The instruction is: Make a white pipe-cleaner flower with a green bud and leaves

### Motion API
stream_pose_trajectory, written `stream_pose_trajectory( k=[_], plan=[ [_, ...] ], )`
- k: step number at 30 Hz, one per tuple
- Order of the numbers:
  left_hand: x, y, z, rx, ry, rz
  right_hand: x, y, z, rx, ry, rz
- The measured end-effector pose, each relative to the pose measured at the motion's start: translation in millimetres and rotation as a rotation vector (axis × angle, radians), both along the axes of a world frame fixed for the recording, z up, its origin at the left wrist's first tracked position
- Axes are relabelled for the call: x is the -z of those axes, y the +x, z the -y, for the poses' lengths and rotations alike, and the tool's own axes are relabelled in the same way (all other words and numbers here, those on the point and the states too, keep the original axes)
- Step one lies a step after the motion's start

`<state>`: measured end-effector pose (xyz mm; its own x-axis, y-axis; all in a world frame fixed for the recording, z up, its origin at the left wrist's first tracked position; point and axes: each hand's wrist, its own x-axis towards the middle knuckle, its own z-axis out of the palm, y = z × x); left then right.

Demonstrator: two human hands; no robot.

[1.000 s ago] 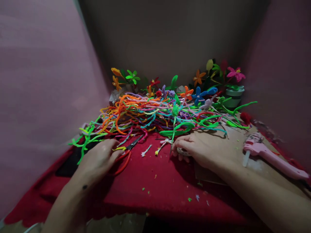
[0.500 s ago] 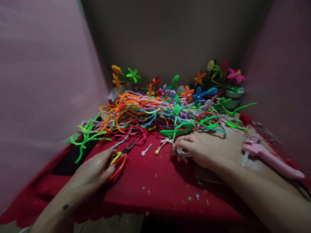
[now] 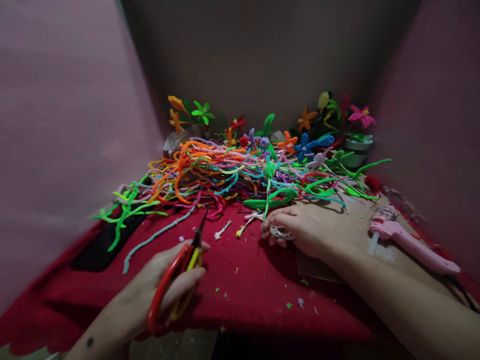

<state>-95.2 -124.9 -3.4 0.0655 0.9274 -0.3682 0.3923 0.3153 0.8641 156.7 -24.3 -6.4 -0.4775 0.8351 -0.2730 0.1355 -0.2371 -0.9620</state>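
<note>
My left hand (image 3: 180,277) is closed on a pair of scissors (image 3: 162,295) with red and yellow handles. Their dark blades point up and away, over the red cloth. Between the fingertips of my right hand (image 3: 287,227) stands the stem of a green pipe-cleaner flower (image 3: 269,171), its bud upright at the top. A white ring-shaped spool with holes (image 3: 282,232) is also in that hand, against the fingers. Just behind lies a long green leaf shape (image 3: 272,199). White and yellow pipe-cleaner bits (image 3: 247,222) rest left of the right hand.
A heap of coloured pipe cleaners (image 3: 210,170) spreads across the back. Several finished flowers (image 3: 305,147) stand behind it, one group beside a pale pot (image 3: 358,150). A pink glue gun (image 3: 410,240) lies on a board at right. A dark phone-like slab (image 3: 99,247) is at left.
My left hand has drawn nearer and turned the scissors more upright, baring a pale blue pipe cleaner behind it. My right hand keeps its hold on the flower stem and spool.
</note>
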Motion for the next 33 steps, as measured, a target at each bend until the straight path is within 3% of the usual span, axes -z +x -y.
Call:
stream_pose_trajectory(
  k=[4,6,14,22,33],
  plan=[
    [5.9,38,9,0.081,-0.188,0.447,2.6,-1,-1,0.012,-0.025,-0.055],
    [9.9,51,8,0.142,-0.239,0.529,-2.5,-1,0,0.011,-0.015,-0.035],
    [0.6,65,5,0.244,-0.385,0.468,-18.6,-3,7,0.033,0.033,0.046],
    [18.0,74,0,0.262,-0.208,0.446,-27.7,-3,10,0.011,0.104,0.143],
    [22.7,76,-5,0.264,-0.14,0.37,-29.0,-1,12,-0.02,0.148,0.251]
  ],
)
